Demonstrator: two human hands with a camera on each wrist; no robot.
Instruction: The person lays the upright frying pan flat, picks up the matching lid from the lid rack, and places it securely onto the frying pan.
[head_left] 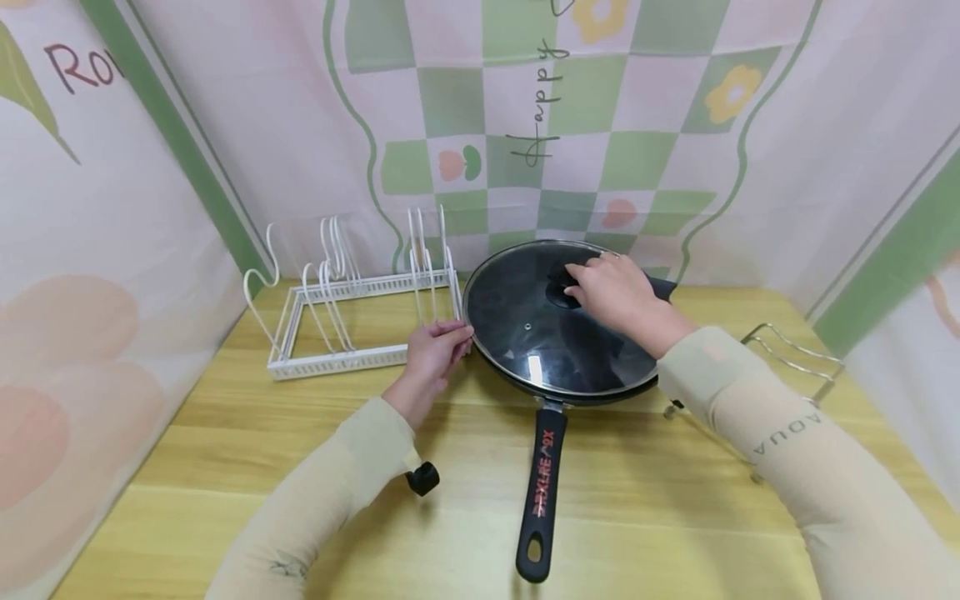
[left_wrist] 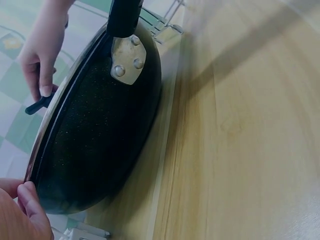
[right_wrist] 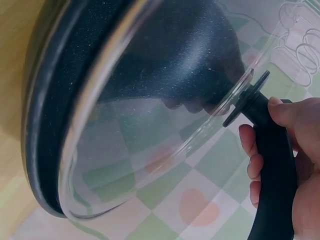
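Note:
A black wok (left_wrist: 95, 135) sits on the wooden table, its long handle (head_left: 543, 492) toward me. Covering it is a glass lid (head_left: 510, 292) with a metal rim. My right hand (head_left: 618, 292) grips the lid's black handle (right_wrist: 275, 175), fingers curled round it in the right wrist view. At the left edge of the wok my left hand (head_left: 435, 358) pinches the lid's rim between thumb and fingertips. In the right wrist view, the lid's near edge lies along the wok's rim; whether a gap lies between them I cannot tell.
Close to the left hand stands a white wire rack (head_left: 337, 358) with upright dividers. A metal wire stand (head_left: 795, 358) is at the right, partly behind the right sleeve. A checkered curtain (head_left: 570, 100) hangs along the table's back edge.

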